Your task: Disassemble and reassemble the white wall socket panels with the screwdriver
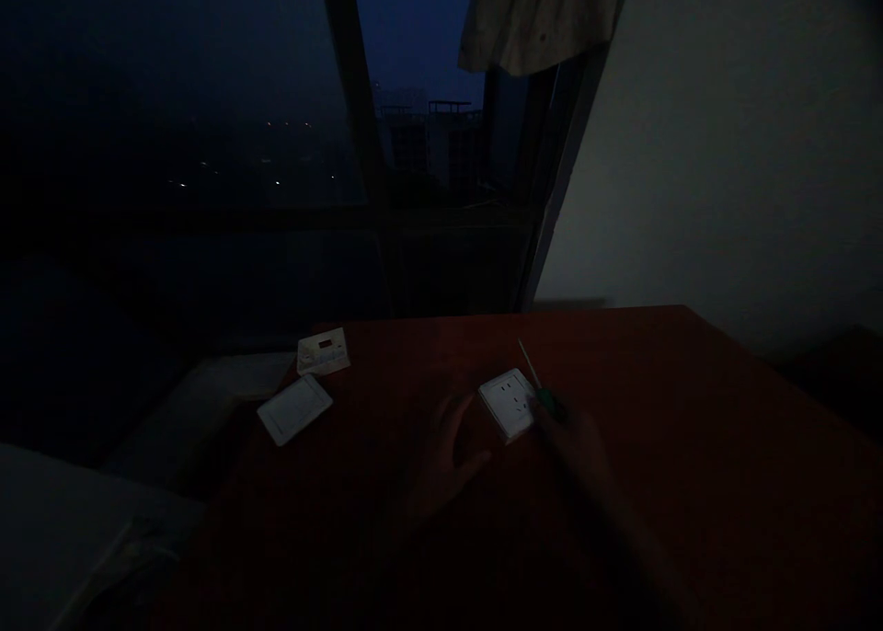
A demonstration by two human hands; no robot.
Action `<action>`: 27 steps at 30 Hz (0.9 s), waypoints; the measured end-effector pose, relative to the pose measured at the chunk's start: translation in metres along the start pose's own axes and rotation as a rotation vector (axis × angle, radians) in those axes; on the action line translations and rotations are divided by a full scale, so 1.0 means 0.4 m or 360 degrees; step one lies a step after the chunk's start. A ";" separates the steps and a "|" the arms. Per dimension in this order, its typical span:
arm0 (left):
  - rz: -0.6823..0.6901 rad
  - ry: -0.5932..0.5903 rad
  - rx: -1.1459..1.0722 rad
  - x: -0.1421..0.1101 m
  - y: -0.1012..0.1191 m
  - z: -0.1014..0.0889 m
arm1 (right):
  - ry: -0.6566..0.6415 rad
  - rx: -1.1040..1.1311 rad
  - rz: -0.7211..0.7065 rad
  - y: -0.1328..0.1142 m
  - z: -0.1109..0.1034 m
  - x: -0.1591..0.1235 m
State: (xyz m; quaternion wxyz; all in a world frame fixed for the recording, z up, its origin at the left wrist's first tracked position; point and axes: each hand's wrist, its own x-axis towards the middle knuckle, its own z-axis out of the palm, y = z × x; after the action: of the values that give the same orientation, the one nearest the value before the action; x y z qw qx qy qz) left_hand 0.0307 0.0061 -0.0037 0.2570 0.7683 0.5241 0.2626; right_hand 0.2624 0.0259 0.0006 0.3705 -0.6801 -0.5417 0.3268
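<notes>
A white wall socket (509, 405) with several slots in its face is at the middle of the reddish table. My right hand (574, 440) is at its right edge, closed around the green handle of a screwdriver (544, 395), whose thin shaft points up and away. Just left of the socket is my left hand (448, 461), thumb and fingers apart, with nothing between them. In the dimness I cannot tell whether its fingertips touch the socket. Part of the socket's right side is hidden behind my right fingers.
On the table's (641, 373) left side lie a white rectangular plate (295, 409) and, behind it, a white box-like piece with a small opening (324, 355). Beyond the table are a dark window (276, 272), a short curtain (542, 19) and a pale wall (731, 153).
</notes>
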 end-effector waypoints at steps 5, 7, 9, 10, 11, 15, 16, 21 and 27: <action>0.0052 -0.0036 -0.0011 -0.005 0.004 0.001 | -0.0079 -0.0020 -0.0146 -0.030 0.058 -0.050; 0.0089 -0.0046 0.0022 -0.005 -0.005 0.008 | -0.0115 -0.0043 -0.0231 -0.042 0.079 -0.074; 0.0118 -0.0054 0.0081 -0.005 -0.014 0.011 | -0.0146 -0.0043 -0.0268 -0.051 0.093 -0.095; 0.0122 -0.0063 0.0107 -0.006 -0.016 0.010 | -0.0157 -0.0035 -0.0266 -0.054 0.095 -0.105; 0.0115 -0.0072 0.0127 -0.006 -0.016 0.007 | -0.0152 -0.0029 -0.0250 -0.055 0.093 -0.115; 0.0042 -0.0064 0.0201 -0.004 0.000 -0.013 | -0.0010 -0.0108 -0.0102 -0.037 0.057 -0.171; 0.0039 -0.0063 0.0218 -0.002 0.004 -0.017 | 0.0001 -0.0154 -0.0045 -0.027 0.043 -0.190; 0.0059 -0.0038 0.0276 0.006 -0.001 -0.019 | -0.0061 -0.0302 0.0103 0.039 -0.013 -0.291; 0.0043 -0.0059 0.0226 0.009 -0.007 -0.019 | -0.0122 -0.0434 -0.0034 0.088 -0.038 -0.364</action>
State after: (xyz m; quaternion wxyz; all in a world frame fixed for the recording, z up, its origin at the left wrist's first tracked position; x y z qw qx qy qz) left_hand 0.0250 0.0113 0.0005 0.2079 0.7964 0.5261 0.2140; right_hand 0.2635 -0.1240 -0.0156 0.2573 -0.7053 -0.6020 0.2719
